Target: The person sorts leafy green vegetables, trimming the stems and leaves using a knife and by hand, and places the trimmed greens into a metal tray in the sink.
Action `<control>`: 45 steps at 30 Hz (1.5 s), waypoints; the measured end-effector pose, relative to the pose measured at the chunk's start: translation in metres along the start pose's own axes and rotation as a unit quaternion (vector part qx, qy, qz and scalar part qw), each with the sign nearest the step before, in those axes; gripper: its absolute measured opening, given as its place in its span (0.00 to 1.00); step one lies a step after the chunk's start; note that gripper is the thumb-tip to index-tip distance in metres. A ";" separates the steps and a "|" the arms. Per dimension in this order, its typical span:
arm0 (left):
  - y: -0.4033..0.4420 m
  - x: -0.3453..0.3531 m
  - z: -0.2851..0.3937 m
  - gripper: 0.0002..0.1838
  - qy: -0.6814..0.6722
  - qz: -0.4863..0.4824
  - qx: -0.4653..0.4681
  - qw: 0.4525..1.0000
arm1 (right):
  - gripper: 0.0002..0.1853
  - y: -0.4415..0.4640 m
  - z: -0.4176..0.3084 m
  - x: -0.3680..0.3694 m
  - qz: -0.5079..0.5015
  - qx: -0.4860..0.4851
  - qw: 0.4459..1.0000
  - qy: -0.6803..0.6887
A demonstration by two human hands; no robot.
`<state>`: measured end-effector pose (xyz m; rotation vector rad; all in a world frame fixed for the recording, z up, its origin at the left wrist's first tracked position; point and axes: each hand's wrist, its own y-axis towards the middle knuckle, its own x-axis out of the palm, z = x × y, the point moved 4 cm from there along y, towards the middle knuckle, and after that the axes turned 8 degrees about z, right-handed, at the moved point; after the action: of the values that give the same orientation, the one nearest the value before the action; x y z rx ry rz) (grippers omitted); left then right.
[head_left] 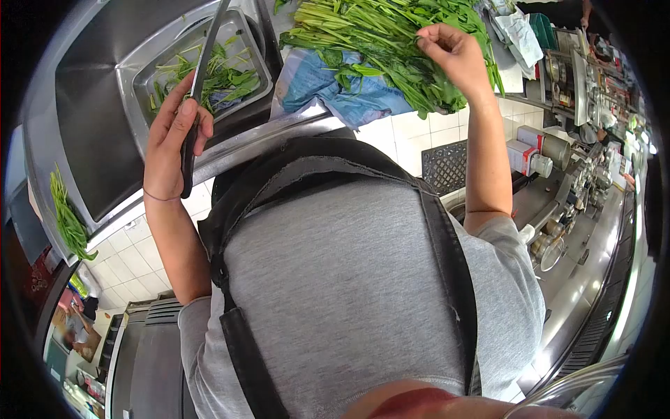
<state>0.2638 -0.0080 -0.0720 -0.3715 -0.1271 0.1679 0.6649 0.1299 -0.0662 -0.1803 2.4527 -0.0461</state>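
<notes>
My left hand [178, 129] is closed round the dark handle of a long knife [204, 63], its blade pointing up over a metal tray [262, 66] in the sink. Cut green pieces [234, 84] lie in that tray. Over a big pile of leafy greens [377, 35] on the right is my right hand [453, 52], thumb and forefinger brought together at the pile's edge. Whatever sits between those fingertips is too small to name. A blue and white bag [314, 84] lies under the front of the greens.
A bunch of greens [68, 216] rests on the sink's left rim. The steel counter edge [237, 150] runs in front of my body. White paper [518, 38] lies right of the pile. Containers and a strainer [551, 253] stand along the right-hand counter.
</notes>
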 end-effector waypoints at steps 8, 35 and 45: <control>-0.003 -0.004 -0.001 0.31 -0.004 0.010 0.001 1.000 | 0.12 0.008 -0.009 -0.016 -0.037 0.045 0.987 0.148; -0.011 -0.015 -0.002 0.30 0.005 0.011 -0.001 1.000 | 0.11 0.025 -0.011 0.010 -0.112 0.019 0.993 0.032; -0.009 -0.025 -0.005 0.29 0.005 0.012 0.005 1.000 | 0.03 0.026 -0.063 -0.022 -0.092 0.084 0.982 0.140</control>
<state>0.2411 -0.0228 -0.0755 -0.3634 -0.1115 0.1908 0.6391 0.1578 -0.0059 -0.3447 2.6887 -0.3815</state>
